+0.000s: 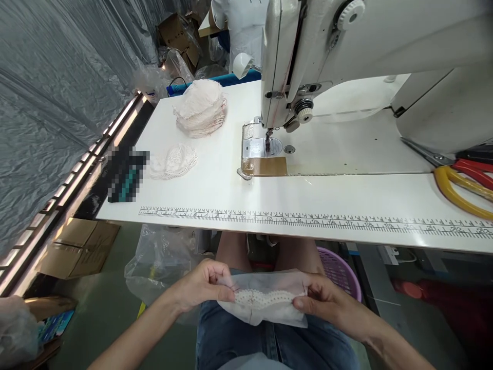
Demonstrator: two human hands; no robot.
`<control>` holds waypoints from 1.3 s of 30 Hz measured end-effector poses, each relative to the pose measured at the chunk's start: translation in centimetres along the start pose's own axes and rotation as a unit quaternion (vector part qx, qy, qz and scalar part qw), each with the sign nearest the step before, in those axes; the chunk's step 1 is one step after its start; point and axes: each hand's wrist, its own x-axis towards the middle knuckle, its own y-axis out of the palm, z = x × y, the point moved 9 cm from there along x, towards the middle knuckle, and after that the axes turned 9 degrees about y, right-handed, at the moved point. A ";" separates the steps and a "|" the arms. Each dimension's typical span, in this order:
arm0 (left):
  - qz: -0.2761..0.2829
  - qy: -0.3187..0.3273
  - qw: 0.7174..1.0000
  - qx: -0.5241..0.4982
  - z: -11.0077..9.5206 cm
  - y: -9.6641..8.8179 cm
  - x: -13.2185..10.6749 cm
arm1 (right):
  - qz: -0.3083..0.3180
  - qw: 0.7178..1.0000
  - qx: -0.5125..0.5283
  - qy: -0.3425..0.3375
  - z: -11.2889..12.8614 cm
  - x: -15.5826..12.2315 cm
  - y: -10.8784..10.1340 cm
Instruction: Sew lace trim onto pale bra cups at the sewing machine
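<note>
Over my lap, below the table edge, both hands hold a white fabric piece with a lace strip point(265, 300). My left hand point(204, 285) pinches its left end, fingers closed. My right hand point(327, 303) pinches the right end, fingers closed as well. On the white table point(215, 190) above stands a sewing machine point(346, 56) with its needle and presser foot point(267, 141). A stack of pinkish lace pieces point(201, 108) sits at the table's far left. A single white lace piece point(173, 162) lies nearer.
Scissors with yellow and red handles point(462, 180) lie at the table's right. A printed ruler point(308, 221) runs along the front edge. Under the table are a purple basket point(341, 272) and a clear plastic bag point(162, 262). Cardboard boxes point(77, 246) rest on the floor at left.
</note>
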 end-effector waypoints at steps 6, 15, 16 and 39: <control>0.111 -0.007 0.992 0.052 -1.8 3.0 1.6 | 0.032 0.998 -0.032 0.043 -0.3 0.0 0.0; 0.142 0.007 0.984 0.104 -2.5 3.4 1.7 | 0.067 0.987 -0.139 0.036 1.9 0.4 1.0; 0.143 0.006 0.984 0.109 -2.5 3.4 1.7 | 0.075 0.985 -0.147 0.041 2.0 0.6 1.2; 0.136 0.035 0.981 0.136 -2.2 3.3 1.5 | 0.039 0.970 -0.234 0.055 1.9 1.9 1.8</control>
